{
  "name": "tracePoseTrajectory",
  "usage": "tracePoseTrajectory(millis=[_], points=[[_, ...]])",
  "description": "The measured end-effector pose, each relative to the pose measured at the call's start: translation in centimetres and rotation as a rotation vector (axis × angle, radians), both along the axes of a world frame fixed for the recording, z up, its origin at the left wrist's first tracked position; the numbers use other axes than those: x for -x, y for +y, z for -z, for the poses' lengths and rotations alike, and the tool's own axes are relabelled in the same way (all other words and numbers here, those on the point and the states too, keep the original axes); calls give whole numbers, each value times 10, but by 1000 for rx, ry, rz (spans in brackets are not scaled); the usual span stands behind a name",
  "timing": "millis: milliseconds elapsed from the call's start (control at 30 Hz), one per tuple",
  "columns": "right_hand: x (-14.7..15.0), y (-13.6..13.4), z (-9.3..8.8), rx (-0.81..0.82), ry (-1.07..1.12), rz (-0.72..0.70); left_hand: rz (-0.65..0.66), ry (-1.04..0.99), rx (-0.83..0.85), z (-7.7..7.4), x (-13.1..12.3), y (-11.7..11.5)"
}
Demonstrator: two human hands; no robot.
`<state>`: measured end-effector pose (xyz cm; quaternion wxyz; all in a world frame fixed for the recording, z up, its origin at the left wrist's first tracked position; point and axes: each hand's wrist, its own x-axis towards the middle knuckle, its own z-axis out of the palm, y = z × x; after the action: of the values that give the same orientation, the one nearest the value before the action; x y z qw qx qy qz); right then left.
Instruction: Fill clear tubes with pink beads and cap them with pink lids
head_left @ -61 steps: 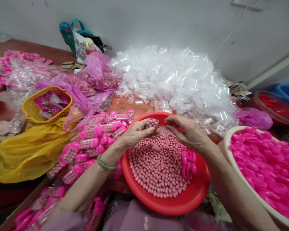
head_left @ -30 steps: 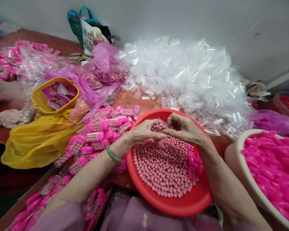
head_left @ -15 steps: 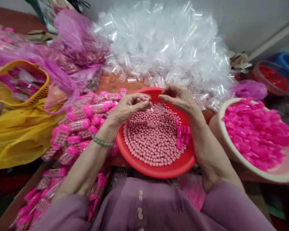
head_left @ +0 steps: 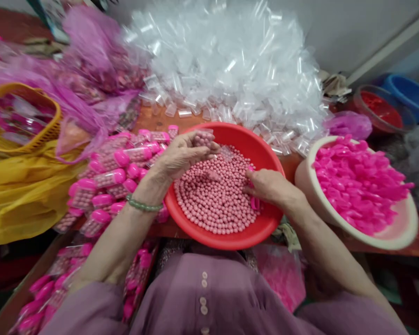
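- My left hand (head_left: 181,156) is clenched on a small clear plastic tube packed with pink balls (head_left: 203,138). I pinch it between thumb and fingers, over the far left part of the round red plastic basin (head_left: 230,240).
- My right hand (head_left: 269,187) lies palm down inside the same basin, at its right side. Its fingers curl onto the few loose hot-pink plastic caps (head_left: 254,203) there; I cannot tell whether it grips one.
- The basin stands straight in front of me, its floor covered with small dusty-pink round candy balls (head_left: 212,204).
- A green bead bracelet (head_left: 143,205) circles my left wrist, just outside the basin's left rim.
- Left of the basin and touching it lies a heap of filled tubes shut with pink caps (head_left: 111,174); more of them lie lower down, beside my left arm.
- Behind the basin rises a big white heap of empty clear plastic tubes (head_left: 230,60), and its nearest pieces reach the far rim.
- Just to the right stands a round cream plastic bowl (head_left: 335,229), piled high with bright pink caps (head_left: 359,181).
- At the far left a crumpled yellow plastic bag (head_left: 24,200) lies under a yellow woven basket (head_left: 42,137). Thin purple plastic bags (head_left: 91,65) lie behind them.
- At the far right back corner a blue tub (head_left: 410,95) stands next to a clear-rimmed dish with red contents (head_left: 382,109); both are too blurred to tell more.
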<state>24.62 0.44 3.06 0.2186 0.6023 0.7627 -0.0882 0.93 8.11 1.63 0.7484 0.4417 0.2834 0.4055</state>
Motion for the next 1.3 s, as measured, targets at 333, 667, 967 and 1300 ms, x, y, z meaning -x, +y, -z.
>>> tracePoseTrajectory(millis=[333, 667, 967, 1300], points=[[-13, -8, 4, -87, 217, 70, 197, -256, 168, -11, -1, -14], [-14, 15, 3, -515, 1313, 383, 261, -335, 214, -4, -3, -12], [43, 48, -16, -756, 1829, 499, 105, -171, 264, -11, -8, -17], [50, 39, -11, -848, 1548, 266, -157, -164, 138, -7, -14, -17]])
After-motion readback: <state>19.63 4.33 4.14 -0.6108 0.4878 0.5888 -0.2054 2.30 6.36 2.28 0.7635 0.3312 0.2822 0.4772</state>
